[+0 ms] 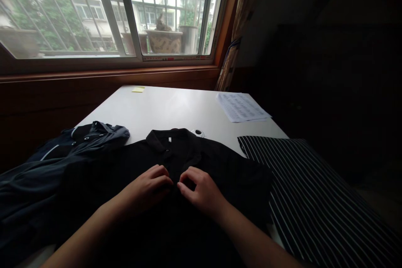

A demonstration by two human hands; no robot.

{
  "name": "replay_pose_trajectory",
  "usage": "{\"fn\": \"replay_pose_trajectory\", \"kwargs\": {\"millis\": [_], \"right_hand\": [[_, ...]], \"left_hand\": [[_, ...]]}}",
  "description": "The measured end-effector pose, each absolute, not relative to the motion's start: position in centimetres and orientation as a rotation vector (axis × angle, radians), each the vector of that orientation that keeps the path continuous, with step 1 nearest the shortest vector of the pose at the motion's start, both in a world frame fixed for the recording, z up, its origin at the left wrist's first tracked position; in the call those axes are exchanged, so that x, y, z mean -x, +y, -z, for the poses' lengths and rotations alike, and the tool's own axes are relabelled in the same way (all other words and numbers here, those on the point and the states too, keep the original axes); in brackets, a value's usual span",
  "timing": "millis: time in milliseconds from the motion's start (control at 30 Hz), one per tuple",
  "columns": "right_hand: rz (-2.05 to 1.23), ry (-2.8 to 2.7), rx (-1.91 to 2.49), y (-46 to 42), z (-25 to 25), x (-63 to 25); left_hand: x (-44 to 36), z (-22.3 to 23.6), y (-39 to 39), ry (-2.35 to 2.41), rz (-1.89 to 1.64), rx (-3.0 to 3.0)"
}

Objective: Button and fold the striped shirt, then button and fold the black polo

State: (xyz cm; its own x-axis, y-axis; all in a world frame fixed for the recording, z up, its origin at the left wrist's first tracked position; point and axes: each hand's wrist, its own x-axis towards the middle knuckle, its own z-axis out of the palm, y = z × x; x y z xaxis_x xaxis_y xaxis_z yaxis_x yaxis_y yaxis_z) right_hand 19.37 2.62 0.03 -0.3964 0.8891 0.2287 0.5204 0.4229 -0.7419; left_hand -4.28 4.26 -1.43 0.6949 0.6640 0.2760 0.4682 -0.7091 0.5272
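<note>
where a black polo shirt (176,209) lies spread, left hand (150,183) and right hand (201,188) curl over its front; any grip is indiscernible.

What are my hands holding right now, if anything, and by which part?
It can't be told for sure. Your left hand and right hand are at the black shirt's front, below its collar, but any pinch is lost in the dark.

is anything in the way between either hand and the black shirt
Nothing visible: the left hand and right hand are over the black shirt, below its collar. The striped cloth lies to the right, the blue garment to the left.
</note>
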Motion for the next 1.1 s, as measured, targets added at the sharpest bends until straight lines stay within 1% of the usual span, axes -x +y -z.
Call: {"fn": "replay_pose_trajectory", "kwargs": {"millis": [200,500,1100], "right_hand": [[-0.751,-2.076,1.228,2.60,0.23,-19.34],[-0.891,-2.010,1.176,2.80,0.58,-19.58],[-0.964,-1.983,1.156,2.87,0.35,-19.50]], "left_hand": [[4.11,1.70,4.28,0.900,-0.632,-2.454],[4.10,1.49,4.34,0.888,-0.632,-2.477],[4.09,1.40,4.20,0.917,-0.644,-2.485]]}}
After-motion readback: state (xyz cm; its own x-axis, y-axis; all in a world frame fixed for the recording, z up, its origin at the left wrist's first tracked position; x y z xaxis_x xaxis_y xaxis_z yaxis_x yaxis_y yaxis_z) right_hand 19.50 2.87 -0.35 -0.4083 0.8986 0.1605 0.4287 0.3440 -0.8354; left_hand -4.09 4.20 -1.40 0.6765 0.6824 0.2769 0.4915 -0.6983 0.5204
